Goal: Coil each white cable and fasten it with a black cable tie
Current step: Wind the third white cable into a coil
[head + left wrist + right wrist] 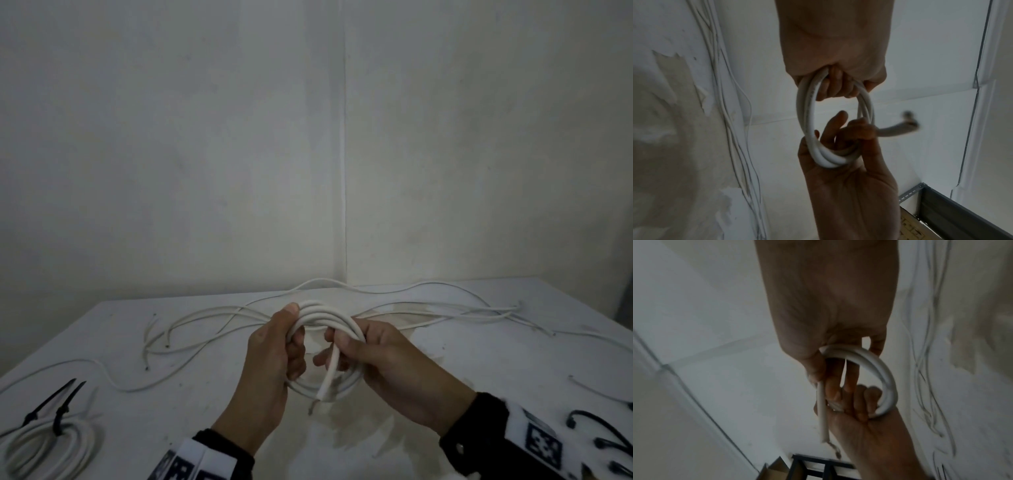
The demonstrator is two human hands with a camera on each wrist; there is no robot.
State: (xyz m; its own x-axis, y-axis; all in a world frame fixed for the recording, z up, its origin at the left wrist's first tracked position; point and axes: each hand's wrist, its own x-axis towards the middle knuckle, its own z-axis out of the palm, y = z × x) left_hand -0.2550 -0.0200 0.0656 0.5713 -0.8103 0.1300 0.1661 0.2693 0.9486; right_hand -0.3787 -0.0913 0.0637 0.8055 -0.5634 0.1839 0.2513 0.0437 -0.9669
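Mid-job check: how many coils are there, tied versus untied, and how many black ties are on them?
Untied coil, gripped by left hand and right hand: 1
Tied coil on the table: 1
Black ties on it: 2
Total: 2 coils, 2 ties. Loose cables too tangled to count.

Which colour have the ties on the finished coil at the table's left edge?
Black, clearest in the head view: the thin plastic cable ties on the finished white coil.
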